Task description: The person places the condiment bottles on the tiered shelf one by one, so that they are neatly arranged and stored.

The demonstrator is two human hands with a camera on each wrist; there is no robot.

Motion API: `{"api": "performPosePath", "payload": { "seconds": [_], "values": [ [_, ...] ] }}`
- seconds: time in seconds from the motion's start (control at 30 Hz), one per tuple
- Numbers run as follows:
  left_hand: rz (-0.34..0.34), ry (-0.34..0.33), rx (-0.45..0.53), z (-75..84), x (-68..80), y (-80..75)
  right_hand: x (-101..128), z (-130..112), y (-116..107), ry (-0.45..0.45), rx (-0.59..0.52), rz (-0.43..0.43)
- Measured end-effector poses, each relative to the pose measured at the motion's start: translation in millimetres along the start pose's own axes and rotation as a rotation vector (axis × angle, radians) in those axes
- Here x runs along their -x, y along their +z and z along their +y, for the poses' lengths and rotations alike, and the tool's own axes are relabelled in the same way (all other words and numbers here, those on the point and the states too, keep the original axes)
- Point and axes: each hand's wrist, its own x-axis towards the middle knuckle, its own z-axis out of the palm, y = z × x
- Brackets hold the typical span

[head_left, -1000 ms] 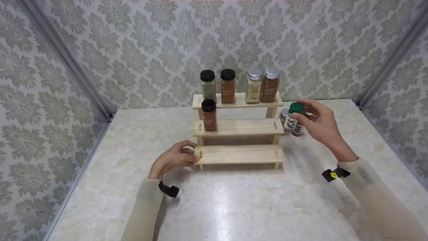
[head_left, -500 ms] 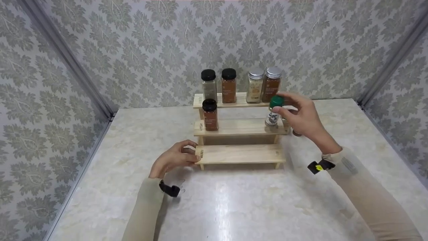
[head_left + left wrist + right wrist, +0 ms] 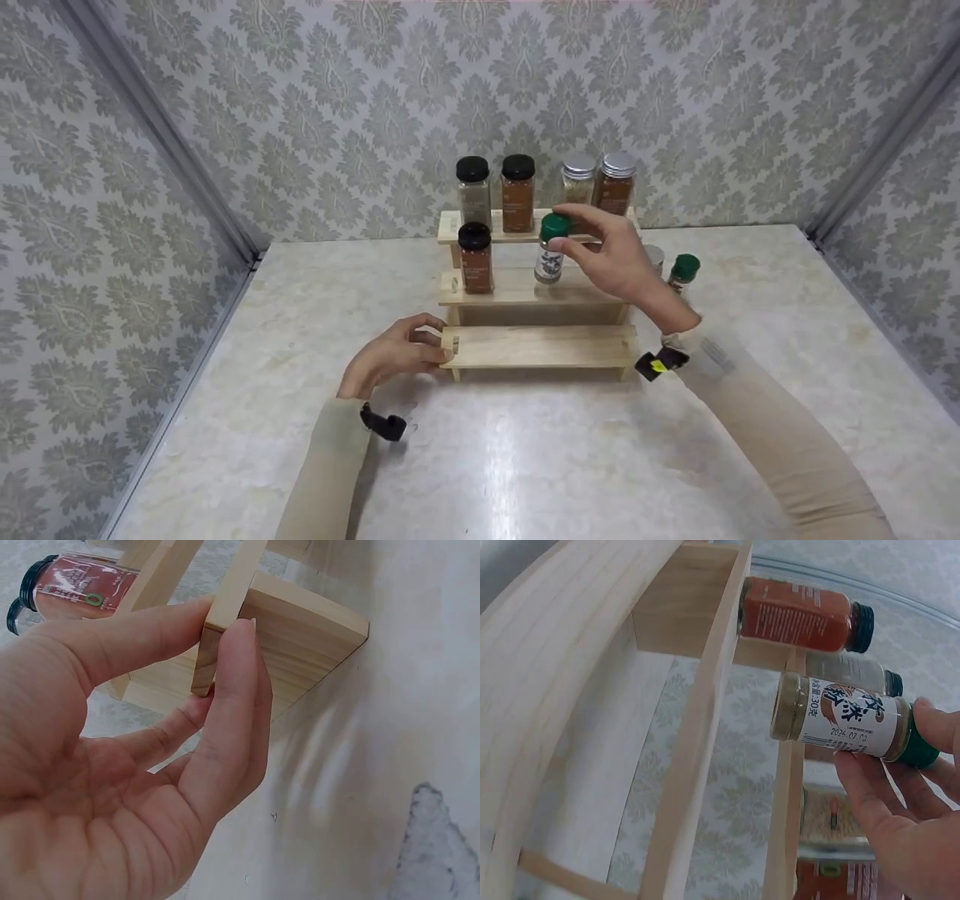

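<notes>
My right hand holds a small spice jar by its green cap, thumb on one side and fingers on the other. In the right wrist view the jar's base hangs a short way off the middle shelf; its label is white with dark characters. My left hand pinches the left end of the lowest board of a three-step wooden rack; the left wrist view shows thumb and fingers around that board end. A black-capped jar of red-brown spice stands at the middle step's left end.
On the top step stand two black-capped jars, one greyish and one orange-brown, and two silver-capped jars, one at the right end. Beside the rack's right side are a green-capped jar and a silver-capped jar, partly hidden.
My right hand has carried the green-capped jar leftward from beside the rack to over the middle step, uncovering another green-capped jar at the right. My left hand keeps its grip on the board.
</notes>
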Motion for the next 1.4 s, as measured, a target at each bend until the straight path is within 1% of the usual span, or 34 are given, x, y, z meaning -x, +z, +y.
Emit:
{"api": "performPosePath", "payload": {
  "seconds": [0.1, 0.33, 0.5, 0.67, 0.93, 1.0, 1.13, 1.23, 1.4],
  "values": [
    [0.007, -0.003, -0.011, 0.1, -0.9, 0.5, -3.5, -0.6, 10.7, 0.008, -0.025, -0.008],
    [0.014, -0.018, -0.004, 2.6, -1.5, 4.3, -10.4, 7.9, 28.7, 0.036, -0.056, -0.031],
    [0.015, -0.021, 0.006, 4.3, 0.7, 6.2, -12.6, 12.8, 36.5, 0.069, -0.065, -0.050],
    [0.015, -0.011, -0.001, 4.1, 0.9, 5.6, -13.9, 11.7, 40.9, 0.082, -0.090, -0.062],
    [0.021, -0.023, 0.010, 3.7, 0.7, 4.2, -14.6, 9.8, 43.9, 0.095, -0.116, -0.090],
    [0.020, -0.026, 0.009, 3.8, 1.0, 3.0, -14.4, 8.6, 43.2, 0.112, -0.122, -0.095],
    [0.016, -0.020, 0.006, 3.7, 1.0, 1.6, -14.9, 7.2, 41.6, 0.129, -0.126, -0.086],
    [0.020, -0.020, 0.009, 2.7, 1.3, 0.7, -15.3, 6.0, 39.6, 0.108, -0.123, -0.059],
    [0.015, -0.032, 0.024, 0.3, 1.0, 0.1, -10.4, 2.0, 31.6, 0.035, -0.127, -0.005]
  ]
}}
